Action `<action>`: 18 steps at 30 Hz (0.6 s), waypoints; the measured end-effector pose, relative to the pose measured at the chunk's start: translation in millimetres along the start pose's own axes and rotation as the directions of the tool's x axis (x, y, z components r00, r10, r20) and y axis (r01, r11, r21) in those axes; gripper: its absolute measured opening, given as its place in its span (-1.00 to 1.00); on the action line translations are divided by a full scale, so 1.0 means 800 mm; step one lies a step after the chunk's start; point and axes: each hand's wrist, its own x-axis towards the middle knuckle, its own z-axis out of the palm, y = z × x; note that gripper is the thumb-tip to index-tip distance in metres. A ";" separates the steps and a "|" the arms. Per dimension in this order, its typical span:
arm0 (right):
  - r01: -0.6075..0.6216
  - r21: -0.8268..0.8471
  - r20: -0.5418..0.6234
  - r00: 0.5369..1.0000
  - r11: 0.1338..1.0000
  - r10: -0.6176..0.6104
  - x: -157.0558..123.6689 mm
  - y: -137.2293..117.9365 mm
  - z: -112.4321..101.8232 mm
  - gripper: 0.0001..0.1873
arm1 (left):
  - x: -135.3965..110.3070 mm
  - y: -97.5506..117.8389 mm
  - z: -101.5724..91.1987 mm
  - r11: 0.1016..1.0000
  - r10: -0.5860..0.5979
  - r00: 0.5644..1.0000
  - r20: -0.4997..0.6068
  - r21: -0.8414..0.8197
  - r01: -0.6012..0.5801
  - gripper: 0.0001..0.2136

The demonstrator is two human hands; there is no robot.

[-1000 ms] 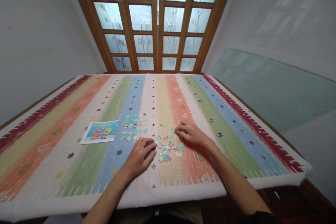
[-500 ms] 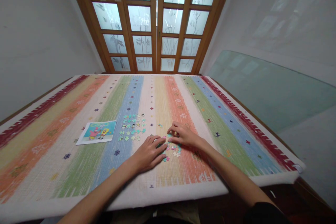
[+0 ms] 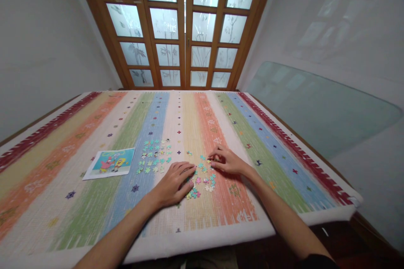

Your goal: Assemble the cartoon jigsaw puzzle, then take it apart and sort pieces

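A small heap of loose pastel jigsaw pieces (image 3: 202,178) lies on the striped cloth between my hands. My left hand (image 3: 173,183) rests flat on the cloth at the heap's left edge, fingers stretched toward the pieces. My right hand (image 3: 227,160) sits at the heap's upper right, its fingertips curled down onto a piece; I cannot make out whether it is gripped. Further left, several mostly teal pieces (image 3: 154,156) are spread out in rows. A printed cartoon picture card (image 3: 110,162) lies flat left of those.
The striped, multicoloured cloth (image 3: 94,201) covers the whole table, its near edge close to my body. Wooden doors with frosted glass panes (image 3: 186,29) stand behind the table. A glass sheet (image 3: 315,105) leans on the right wall.
My left hand slid right to the heap and spread flatter. My right hand shifted slightly along the heap's upper edge. The view drifted, so everything sits a little further left.
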 end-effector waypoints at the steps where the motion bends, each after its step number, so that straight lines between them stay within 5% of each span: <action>1: 0.023 -0.008 -0.002 1.000 1.000 -0.023 -0.001 0.000 0.000 -0.75 | -0.001 -0.001 -0.001 1.000 -0.007 1.000 -0.007 -0.021 0.007 -0.57; 11: 0.081 -0.067 0.124 0.990 0.994 -0.072 -0.002 -0.007 0.008 -0.48 | -0.004 0.001 -0.010 0.988 0.016 0.998 0.055 -0.152 -0.008 -0.33; 18: 0.096 -0.061 0.169 0.982 0.994 -0.085 -0.003 -0.004 0.007 -0.39 | -0.006 0.007 -0.009 0.985 0.046 0.999 -0.013 -0.164 -0.047 -0.55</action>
